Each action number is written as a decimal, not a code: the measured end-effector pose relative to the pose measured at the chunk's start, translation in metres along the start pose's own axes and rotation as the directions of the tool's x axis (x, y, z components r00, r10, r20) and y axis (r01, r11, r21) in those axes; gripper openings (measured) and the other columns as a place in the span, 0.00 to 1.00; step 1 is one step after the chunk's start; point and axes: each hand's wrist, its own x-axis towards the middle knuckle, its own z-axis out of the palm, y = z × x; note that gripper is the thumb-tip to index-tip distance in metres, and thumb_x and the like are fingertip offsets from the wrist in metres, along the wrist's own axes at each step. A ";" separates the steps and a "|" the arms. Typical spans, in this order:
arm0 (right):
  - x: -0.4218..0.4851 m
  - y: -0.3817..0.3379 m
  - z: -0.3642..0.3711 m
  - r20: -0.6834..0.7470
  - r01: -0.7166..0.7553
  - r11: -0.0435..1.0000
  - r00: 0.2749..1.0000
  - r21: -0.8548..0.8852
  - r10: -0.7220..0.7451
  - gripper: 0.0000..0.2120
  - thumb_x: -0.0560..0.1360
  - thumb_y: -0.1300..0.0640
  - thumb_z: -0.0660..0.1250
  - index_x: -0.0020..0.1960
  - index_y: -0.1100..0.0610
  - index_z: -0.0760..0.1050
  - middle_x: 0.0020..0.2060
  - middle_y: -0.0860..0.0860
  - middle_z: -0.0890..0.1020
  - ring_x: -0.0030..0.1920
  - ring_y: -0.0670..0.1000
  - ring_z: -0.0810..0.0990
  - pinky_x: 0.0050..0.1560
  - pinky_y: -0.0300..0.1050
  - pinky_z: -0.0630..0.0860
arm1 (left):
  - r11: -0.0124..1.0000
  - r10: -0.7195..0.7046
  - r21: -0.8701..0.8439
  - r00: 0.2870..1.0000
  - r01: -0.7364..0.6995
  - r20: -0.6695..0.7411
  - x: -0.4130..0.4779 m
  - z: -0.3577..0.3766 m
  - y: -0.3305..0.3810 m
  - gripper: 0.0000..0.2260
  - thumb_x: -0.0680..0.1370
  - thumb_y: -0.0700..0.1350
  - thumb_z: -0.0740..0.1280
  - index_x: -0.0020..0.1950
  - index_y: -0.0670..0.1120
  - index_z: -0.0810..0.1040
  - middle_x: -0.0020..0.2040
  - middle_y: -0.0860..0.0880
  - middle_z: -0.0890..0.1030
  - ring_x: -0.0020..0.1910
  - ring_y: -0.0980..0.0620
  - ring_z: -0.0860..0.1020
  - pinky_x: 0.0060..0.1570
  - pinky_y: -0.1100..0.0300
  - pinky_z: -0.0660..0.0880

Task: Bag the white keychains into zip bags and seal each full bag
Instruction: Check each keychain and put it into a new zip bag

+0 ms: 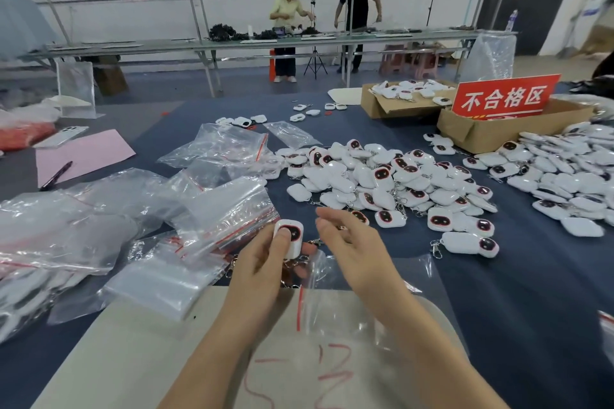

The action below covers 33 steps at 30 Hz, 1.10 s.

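My left hand [265, 262] grips a white keychain [289, 239] with a dark red-rimmed face, thumb pressed on its front. Metal clasps hang below it over the mouth of a clear zip bag [349, 309] with a red seal line, lying flat on a beige board [133, 342]. My right hand [352, 249] hovers just right of the keychain, fingers stretched toward the pile and holding nothing. A big heap of white keychains [382, 179] lies beyond both hands. Empty zip bags [212, 209] are heaped to the left.
More keychains [571, 173] spread at the right. Two cardboard boxes [481, 133] stand at the back right, one with a red sign [505, 98]. Pink paper [86, 153] with a pen lies at the left. Two people stand at a far bench.
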 end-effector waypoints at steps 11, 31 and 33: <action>0.005 0.016 0.018 0.079 -0.001 0.987 0.997 0.160 -0.012 0.09 0.80 0.59 0.70 0.55 0.47 0.83 0.48 0.46 0.87 0.48 0.45 0.85 0.50 0.40 0.80 | 0.989 0.067 0.126 0.995 -0.076 0.068 0.009 -0.011 -0.015 0.22 0.80 0.64 0.66 0.65 0.50 0.80 0.51 0.44 0.84 0.40 0.49 0.79 0.42 0.55 0.76; 0.006 0.019 0.013 0.085 -0.109 0.939 0.993 0.327 0.085 0.08 0.78 0.61 0.72 0.56 0.54 0.82 0.45 0.50 0.88 0.49 0.47 0.86 0.49 0.36 0.79 | 0.979 0.069 0.179 0.981 -0.102 0.179 0.004 -0.010 -0.011 0.15 0.80 0.49 0.66 0.65 0.46 0.79 0.44 0.49 0.81 0.40 0.51 0.76 0.41 0.58 0.74; 0.006 0.020 0.013 0.090 -0.106 0.942 0.993 0.320 0.081 0.08 0.78 0.62 0.71 0.56 0.54 0.82 0.45 0.49 0.88 0.49 0.46 0.86 0.50 0.36 0.79 | 0.977 0.072 0.186 0.980 -0.107 0.184 0.002 -0.009 -0.008 0.14 0.81 0.48 0.65 0.64 0.47 0.80 0.43 0.50 0.81 0.40 0.51 0.76 0.40 0.61 0.74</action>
